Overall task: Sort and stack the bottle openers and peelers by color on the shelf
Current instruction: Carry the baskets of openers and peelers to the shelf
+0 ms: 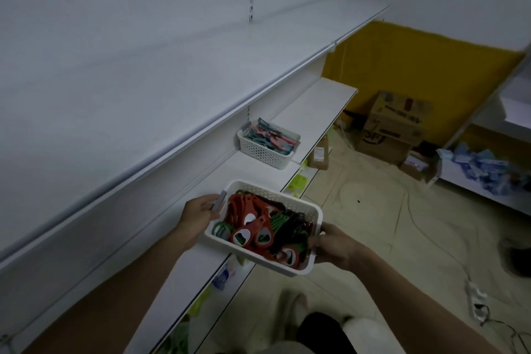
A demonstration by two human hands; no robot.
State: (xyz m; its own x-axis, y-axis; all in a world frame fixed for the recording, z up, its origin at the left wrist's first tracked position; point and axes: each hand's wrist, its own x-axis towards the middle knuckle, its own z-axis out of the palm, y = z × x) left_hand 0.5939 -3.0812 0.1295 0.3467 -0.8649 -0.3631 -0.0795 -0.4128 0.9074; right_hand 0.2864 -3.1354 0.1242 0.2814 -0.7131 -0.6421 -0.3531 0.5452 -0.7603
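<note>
A white perforated basket (298,204) hangs over the front edge of the lower white shelf (201,264). It holds several bottle openers (253,227) in red, green and black, mixed together. My left hand (201,217) grips the basket's left end by its grey handle. My right hand (334,247) grips its right end. Farther along the same shelf stands a second white basket (264,152) with several pink and blue peelers (271,135) packed in it.
A wide white shelf (172,89) overhangs the lower one. Cardboard boxes (393,129) stand on the floor by a yellow wall. A low white rack with blue packets (482,172) is at the right. Cables and a power strip (477,299) lie on the floor.
</note>
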